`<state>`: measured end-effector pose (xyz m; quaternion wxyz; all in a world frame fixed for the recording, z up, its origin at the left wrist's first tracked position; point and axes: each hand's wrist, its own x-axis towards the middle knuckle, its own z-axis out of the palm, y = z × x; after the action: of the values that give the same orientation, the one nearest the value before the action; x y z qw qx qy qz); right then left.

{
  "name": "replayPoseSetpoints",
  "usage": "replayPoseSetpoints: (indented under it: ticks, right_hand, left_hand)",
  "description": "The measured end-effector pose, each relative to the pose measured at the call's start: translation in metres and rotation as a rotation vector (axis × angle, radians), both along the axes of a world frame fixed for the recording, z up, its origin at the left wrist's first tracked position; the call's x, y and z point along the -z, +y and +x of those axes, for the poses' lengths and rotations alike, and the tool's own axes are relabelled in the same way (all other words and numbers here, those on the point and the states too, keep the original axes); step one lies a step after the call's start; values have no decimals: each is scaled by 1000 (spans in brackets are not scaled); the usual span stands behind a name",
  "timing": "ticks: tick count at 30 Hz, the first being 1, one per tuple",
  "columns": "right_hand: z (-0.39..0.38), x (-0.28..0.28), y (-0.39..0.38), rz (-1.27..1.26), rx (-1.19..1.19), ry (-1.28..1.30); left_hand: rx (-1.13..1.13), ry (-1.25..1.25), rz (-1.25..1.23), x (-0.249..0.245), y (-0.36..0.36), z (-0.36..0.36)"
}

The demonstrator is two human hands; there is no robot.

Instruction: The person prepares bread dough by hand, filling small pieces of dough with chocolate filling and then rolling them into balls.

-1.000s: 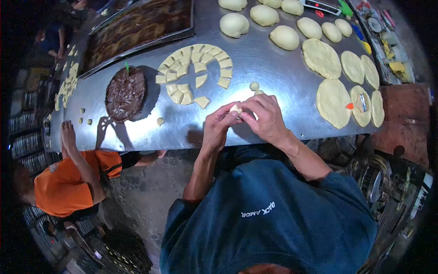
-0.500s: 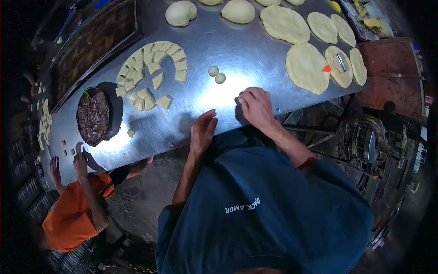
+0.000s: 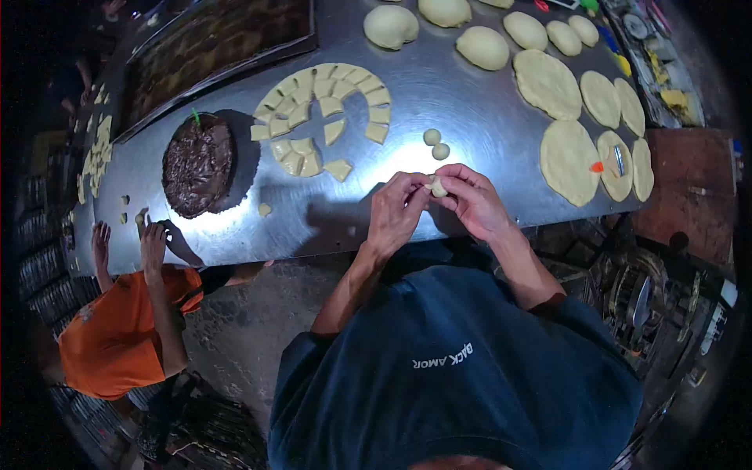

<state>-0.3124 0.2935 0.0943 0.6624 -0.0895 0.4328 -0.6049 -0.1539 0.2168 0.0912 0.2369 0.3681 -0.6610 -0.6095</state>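
Where one hand works by itself half a second ago, the head view now shows two: the left hand (image 3: 395,213), which a moment back hangs loose at the edge of the tabletop (image 3: 478,117), is up against the right hand (image 3: 479,205). Between them, just above the metal, sits a small piece of dough (image 3: 438,188). The right fingers are closed down on it, thumb against fingertips, and the left fingers pinch in at its other side, with hardly any gap showing. To my eye, that means the piece is being worked by both hands at once rather than pressed by one. Just beyond, two dough balls (image 3: 440,151) lie side by side on the metal, much as they do half a second ago. Farther left, the ring of cut dough (image 3: 331,106) looks untouched, and a co-worker in orange (image 3: 125,337) has hands over other small bits.
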Motion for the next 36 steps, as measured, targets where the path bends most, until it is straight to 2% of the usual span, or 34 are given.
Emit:
replayPoseSetpoints:
  ticks: [2, 8, 10, 13, 15, 16, 18, 20, 21, 22, 24, 26, 27, 28, 29, 30, 31, 32, 33, 34, 36]
  right_hand:
    - [5, -2, -8, -28, -18, -14]
    - [14, -12, -21, -108, -27, -54]
    - [11, -9, -19, -114, -16, -50]
    - [6, 1, -12, -100, -3, 55]
    - [-5, 5, 1, 71, -58, 1008]
    - [-16, 17, 16, 54, -39, 1015]
    - [-50, 63, 63, -226, -131, 1784]
    - [-95, 94, 92, -275, -162, 1955]
    - [-105, 98, 82, -155, -97, 2032]
    - [-107, 102, 61, -63, -29, 2035]
    - [-87, 106, 12, -142, 258, 1858]
    - [-67, 104, 13, -358, 102, 1760]
    - [-59, 102, 32, -384, 16, 1726]
    - [-63, 104, 54, -353, -75, 1577]
    - [-82, 108, 65, -403, -83, 1647]
    - [-103, 116, 79, -451, -93, 1713]
    - [-134, 133, 81, -241, -326, 1843]
    - [-122, 105, 60, -97, 102, 1954]
    - [-119, 106, 30, -110, 202, 1913]
    - [-113, 109, 12, -120, 298, 1871]
    - [-80, 111, 6, -232, 235, 1659]
  left_hand:
    - [-25, 78, 93, -2, -4, 7]
    - [-242, 166, -32, 2, -6, 8]
    - [-121, -74, -253, -8, -8, 9]
    - [-106, -63, -254, 11, -5, -2]
    - [-138, -113, -281, 49, -15, 0]
    - [-170, -172, -294, 62, -27, 2]
    - [-259, -391, -281, 65, -59, 11]
    - [-286, -415, -620, 84, -88, 14]
    - [-303, -519, -646, 83, -95, 4]
    - [-303, -522, -652, 82, -100, -7]
    - [-217, -716, -788, 87, -98, -28]
    - [-187, -663, -903, 94, -93, -33]
    - [-141, -623, -717, 90, -91, -34]
    - [-100, -580, -522, 88, -85, -33]
    - [-124, -429, -577, 81, -73, -24]
    - [-121, -431, -575, 68, -65, -22]
    - [-155, -380, -298, 56, -53, -18]
    - [-191, -329, -18, 51, -43, -14]
    - [-168, -147, 181, 55, -39, -12]
    - [-169, -155, 196, 58, -33, -10]
    - [-241, 64, 443, 57, -26, -6]
